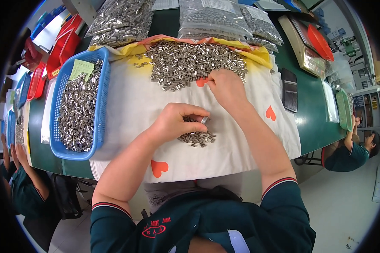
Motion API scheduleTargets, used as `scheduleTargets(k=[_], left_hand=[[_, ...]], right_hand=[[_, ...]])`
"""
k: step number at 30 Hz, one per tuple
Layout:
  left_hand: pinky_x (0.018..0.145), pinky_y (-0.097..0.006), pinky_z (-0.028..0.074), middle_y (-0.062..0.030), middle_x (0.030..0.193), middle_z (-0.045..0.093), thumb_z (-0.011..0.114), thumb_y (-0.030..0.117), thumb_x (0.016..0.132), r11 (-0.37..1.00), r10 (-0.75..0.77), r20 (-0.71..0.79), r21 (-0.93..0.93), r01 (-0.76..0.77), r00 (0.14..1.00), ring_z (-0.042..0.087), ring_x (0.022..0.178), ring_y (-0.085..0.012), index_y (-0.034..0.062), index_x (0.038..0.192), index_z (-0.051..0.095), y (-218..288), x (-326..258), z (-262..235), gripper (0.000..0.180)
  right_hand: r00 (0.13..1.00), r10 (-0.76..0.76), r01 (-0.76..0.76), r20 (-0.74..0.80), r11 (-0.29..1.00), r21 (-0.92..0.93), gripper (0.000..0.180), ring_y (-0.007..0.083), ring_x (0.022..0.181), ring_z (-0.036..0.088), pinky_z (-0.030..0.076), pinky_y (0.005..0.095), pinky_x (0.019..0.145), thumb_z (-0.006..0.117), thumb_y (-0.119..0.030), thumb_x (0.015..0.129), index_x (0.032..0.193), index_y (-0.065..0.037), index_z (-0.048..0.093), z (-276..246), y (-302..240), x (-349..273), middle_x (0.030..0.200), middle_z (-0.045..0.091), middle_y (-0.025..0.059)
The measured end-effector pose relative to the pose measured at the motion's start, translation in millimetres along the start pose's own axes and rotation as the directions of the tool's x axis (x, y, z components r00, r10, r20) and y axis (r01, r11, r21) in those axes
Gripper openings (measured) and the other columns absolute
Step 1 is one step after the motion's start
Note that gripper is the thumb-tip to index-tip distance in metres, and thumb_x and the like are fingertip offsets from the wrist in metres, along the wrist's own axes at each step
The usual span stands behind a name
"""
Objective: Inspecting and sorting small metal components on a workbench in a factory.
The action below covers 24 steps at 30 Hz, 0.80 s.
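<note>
Near the cloth's middle, my left hand [175,122] is curled, with a shiny small metal sleeve [204,120] between thumb and forefinger. Beneath it lies a small pile of metal sleeves [196,138], partly hidden by the fingers. My right hand [228,87] reaches to the near edge of the large heap of metal sleeves [190,61], its thumb and forefinger closed together over an orange heart print; whatever is in that pinch cannot be made out. Under both hands spreads a white cloth [126,130] with heart prints and a yellow, bunched far border.
A blue basket [55,114] full of metal sleeves and a light green slip stands at left. Bulging clear bags of metal parts [213,21] line the back. To the right lie a dark phone-like slab [289,90] and a green basket [344,109]. Other people sit on both sides.
</note>
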<state>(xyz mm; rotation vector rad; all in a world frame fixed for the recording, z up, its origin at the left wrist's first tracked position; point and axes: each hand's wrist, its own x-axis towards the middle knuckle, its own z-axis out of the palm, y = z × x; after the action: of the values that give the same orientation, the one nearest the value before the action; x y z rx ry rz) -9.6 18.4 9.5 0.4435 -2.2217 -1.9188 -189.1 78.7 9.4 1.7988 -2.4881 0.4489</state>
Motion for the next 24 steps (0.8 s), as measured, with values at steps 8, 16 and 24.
scheduleTargets(k=[8, 16, 24], left_hand=[[0.067, -0.019, 0.047, -0.0017, 0.083, 0.06, 0.067, 0.006, 0.074, 0.916, -0.103, -0.108, -0.397, 0.053, 0.989, 0.056, 0.074, -0.006, -0.0016, 0.101, 0.059, -8.2, 3.9, -4.6, 0.029], [0.072, -0.021, 0.049, -0.0063, 0.089, 0.061, 0.063, 0.001, 0.076, 0.867, -0.098, -0.141, -0.499, 0.015, 0.985, 0.059, 0.081, -0.0099, -0.0046, 0.105, 0.055, -9.3, 3.7, -8.5, 0.031], [0.071, -0.021, 0.049, -0.0081, 0.089, 0.062, 0.066, 0.002, 0.074, 0.919, -0.086, -0.199, -0.394, 0.001, 0.976, 0.059, 0.079, -0.0105, -0.0051, 0.102, 0.057, -9.8, 4.8, -3.4, 0.031]], right_hand=[[0.999, -0.003, 0.011, -0.043, 0.985, 0.17, 0.007, 0.0255, 0.072, 0.056, 0.045, 0.0339, 0.066, 0.055, -0.005, 0.072, 0.076, -0.002, 0.059, -2.7, -5.7, -22.7, 0.075, 0.057, 0.0108], [0.997, -0.003, -0.067, 0.078, 0.497, 0.865, 0.006, 0.0079, 0.073, 0.052, 0.043, 0.0219, 0.069, 0.054, 0.002, 0.074, 0.079, 0.0, 0.057, -28.4, -29.4, -44.8, 0.081, 0.055, 0.0016], [0.987, -0.047, 0.127, -0.155, 0.818, 0.561, 0.013, 0.011, 0.066, 0.054, 0.046, 0.0251, 0.059, 0.059, 0.0, 0.072, 0.083, -0.002, 0.054, -24.9, -41.1, -51.3, 0.074, 0.057, 0.0022]])
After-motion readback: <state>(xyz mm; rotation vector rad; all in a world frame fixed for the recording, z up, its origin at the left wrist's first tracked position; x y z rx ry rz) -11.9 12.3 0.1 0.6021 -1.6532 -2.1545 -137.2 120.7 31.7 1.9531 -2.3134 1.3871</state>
